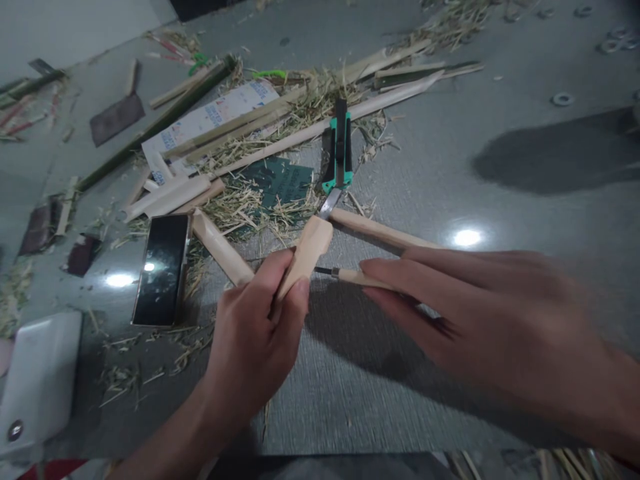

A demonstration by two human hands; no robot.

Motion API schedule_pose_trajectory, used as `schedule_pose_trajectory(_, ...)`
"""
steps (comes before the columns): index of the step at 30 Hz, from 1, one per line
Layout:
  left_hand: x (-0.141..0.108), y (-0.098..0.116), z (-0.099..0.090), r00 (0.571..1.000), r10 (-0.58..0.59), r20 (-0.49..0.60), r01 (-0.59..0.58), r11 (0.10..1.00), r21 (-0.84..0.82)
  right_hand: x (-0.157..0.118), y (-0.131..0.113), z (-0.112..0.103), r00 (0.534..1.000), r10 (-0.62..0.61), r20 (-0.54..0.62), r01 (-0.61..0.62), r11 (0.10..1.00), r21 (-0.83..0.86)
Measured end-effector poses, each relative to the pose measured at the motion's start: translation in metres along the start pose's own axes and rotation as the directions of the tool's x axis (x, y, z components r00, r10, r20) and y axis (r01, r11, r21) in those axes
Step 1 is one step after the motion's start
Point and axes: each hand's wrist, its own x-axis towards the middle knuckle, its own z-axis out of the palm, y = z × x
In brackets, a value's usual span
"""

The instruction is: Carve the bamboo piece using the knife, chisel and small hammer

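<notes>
My left hand is closed around a pale piece of wood, which tilts up and to the right and has a notch in its right edge. Between the fingertips of my right hand is a small carving tool with a light wooden handle. Its thin dark metal tip points left and meets or nearly meets the right side of the wood; I cannot tell which. Just beyond the wood lies a green and black utility knife, its blade out towards me. A pale stick lies behind my right fingers.
A dark-screened phone and a white device lie at the left. Bamboo strips, shavings, green sandpaper and brown sandpaper litter the grey table. Metal rings lie at the right.
</notes>
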Motion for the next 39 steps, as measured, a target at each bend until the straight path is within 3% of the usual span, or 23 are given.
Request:
schedule_pose_trajectory(10,-0.003,-0.003,0.004,0.991,0.124,-0.053,-0.115,0.982,0.15,-0.002,0.001,0.0,1.0,-0.023,0.015,0.024,1.0,-0.012)
schedule_pose_trajectory(14,-0.002,-0.005,0.006,0.978,0.208,-0.029,-0.196,0.956,0.218,-0.001,0.001,-0.002,0.999,-0.047,0.016,0.047,0.999,-0.004)
schedule_pose_trajectory(22,-0.005,-0.007,0.009,0.961,0.275,-0.028,-0.253,0.917,0.308,0.0,0.0,-0.005,0.998,-0.058,0.023,0.058,0.998,0.024)
schedule_pose_trajectory(25,-0.005,-0.011,0.005,0.949,0.315,-0.022,-0.296,0.912,0.283,0.001,0.0,-0.008,0.998,-0.055,0.022,0.055,0.998,0.032)
schedule_pose_trajectory(28,-0.002,-0.015,-0.003,0.945,0.318,0.072,-0.325,0.937,0.127,0.002,0.002,-0.013,0.997,-0.056,0.054,0.054,0.997,0.048)
schedule_pose_trajectory(31,0.001,-0.014,-0.013,0.947,0.257,0.194,-0.234,0.963,-0.134,0.003,0.004,-0.015,0.991,-0.078,0.109,0.069,0.994,0.084)
schedule_pose_trajectory(35,0.004,-0.005,-0.023,0.936,0.093,0.34,0.05,0.919,-0.391,0.003,0.008,-0.015,0.971,-0.097,0.22,0.036,0.963,0.266)
schedule_pose_trajectory(39,0.007,-0.003,-0.026,0.913,-0.057,0.405,0.278,0.812,-0.513,0.005,0.012,-0.019,0.985,-0.07,0.155,0.023,0.958,0.286)
